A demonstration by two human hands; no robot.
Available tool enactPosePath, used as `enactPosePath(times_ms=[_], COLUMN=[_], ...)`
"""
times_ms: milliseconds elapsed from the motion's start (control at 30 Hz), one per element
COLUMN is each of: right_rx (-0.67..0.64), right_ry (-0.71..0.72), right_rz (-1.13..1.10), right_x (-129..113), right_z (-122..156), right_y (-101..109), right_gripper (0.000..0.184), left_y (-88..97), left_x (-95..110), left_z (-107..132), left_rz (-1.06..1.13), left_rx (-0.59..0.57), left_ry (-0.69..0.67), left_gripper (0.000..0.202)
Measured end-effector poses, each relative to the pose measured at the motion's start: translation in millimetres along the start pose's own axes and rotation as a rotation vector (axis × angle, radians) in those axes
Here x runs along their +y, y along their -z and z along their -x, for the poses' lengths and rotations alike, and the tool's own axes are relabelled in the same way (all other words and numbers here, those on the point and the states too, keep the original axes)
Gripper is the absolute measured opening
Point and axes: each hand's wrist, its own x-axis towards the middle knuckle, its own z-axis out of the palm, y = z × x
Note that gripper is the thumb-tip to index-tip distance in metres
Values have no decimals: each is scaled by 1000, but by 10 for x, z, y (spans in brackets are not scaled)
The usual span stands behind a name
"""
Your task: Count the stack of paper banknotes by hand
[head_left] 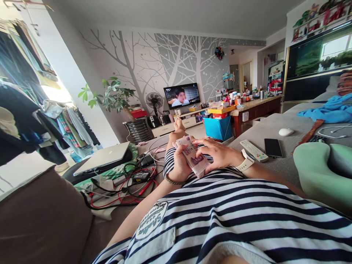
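Note:
A thick stack of purple-and-white banknotes [193,156], with a "5" printed on the top one, is held above my lap. My left hand [180,164] grips the stack along its left side, thumb lying on the top note. My right hand [216,152] comes in from the right, its fingers bent over the notes' right side and its thumb near the lower corner. Part of the stack's right edge is hidden behind those fingers. Striped cloth [233,205] covers my body beneath both hands.
Left of my legs lie a laptop [101,157] and tangled cables [137,179]. On the sofa to the right are a remote control [253,150], a phone [273,147], a white mouse [286,131] and a green neck pillow [312,165]. A television [182,96] plays ahead.

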Motion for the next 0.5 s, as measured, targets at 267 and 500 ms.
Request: enactPosePath(times_ms=[267, 500], right_rx=[25, -5], right_ry=[2, 13], right_rz=[-23, -12], right_x=[5, 28], right_z=[-6, 1], right_y=[-22, -16], right_gripper=[48, 52], left_y=[-12, 77], left_x=[0, -25], left_z=[10, -31], left_rz=[-7, -20], left_rx=[-26, -17], left_ry=[-21, -23], left_gripper=[18, 26])
